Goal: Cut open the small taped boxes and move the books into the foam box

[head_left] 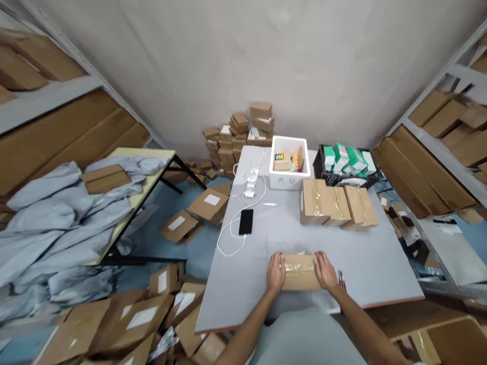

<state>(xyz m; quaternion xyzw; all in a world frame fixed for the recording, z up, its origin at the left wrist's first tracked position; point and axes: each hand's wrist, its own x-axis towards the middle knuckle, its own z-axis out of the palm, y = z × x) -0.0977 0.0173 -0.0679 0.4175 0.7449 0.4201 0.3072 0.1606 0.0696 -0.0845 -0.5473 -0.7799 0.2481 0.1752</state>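
A small cardboard box (300,281) with clear tape along its top sits near the front edge of the grey table (281,228). My left hand (276,272) grips its left end, fingers curled over the far corner. At the opposite end my right hand (325,270) holds the box in the same way. Just right of that hand lies a red and dark cutting tool (341,280), its exact kind too small to make out. A scrap of clear plastic or tape seems to lie behind the box.
Three taped cardboard boxes (337,205) stand at the right, before a black crate (327,177) of green-and-white boxes. A white foam box (289,181) holds small items. A phone (246,222) charges by a power strip (252,178). Grey bags (57,213) cover the left table.
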